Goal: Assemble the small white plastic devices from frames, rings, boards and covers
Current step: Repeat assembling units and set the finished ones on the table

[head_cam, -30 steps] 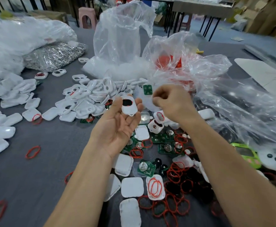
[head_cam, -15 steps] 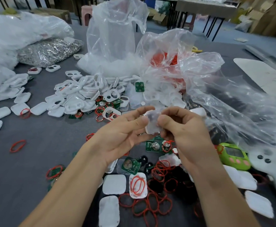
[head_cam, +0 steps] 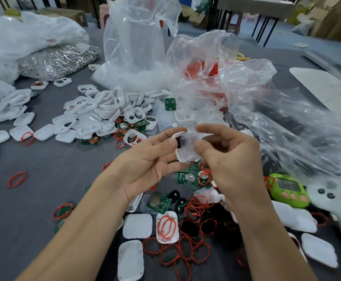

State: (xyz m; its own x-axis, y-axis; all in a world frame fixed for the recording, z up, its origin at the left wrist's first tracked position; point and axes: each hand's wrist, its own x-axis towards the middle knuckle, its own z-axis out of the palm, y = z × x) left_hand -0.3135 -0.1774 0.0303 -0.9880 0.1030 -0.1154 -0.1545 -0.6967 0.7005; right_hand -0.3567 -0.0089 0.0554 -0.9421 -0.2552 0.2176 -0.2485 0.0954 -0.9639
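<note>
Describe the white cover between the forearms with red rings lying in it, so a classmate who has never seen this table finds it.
Find the left hand and right hand above the grey table. Nearer the viewer, between the forearms, lie several white covers. The wanted cover alone holds red rings; the plain cover on its left holds none.

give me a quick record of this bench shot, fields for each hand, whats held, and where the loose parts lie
left hand: thumb and fingers pinch the white frame
right hand: pinches the same frame from the other side
held position: raised over the green boards
red rings: loose heap on the table, below the hands
white covers: lying flat between the forearms
frame pile: beyond the left hand
clear bags: at the back
</note>
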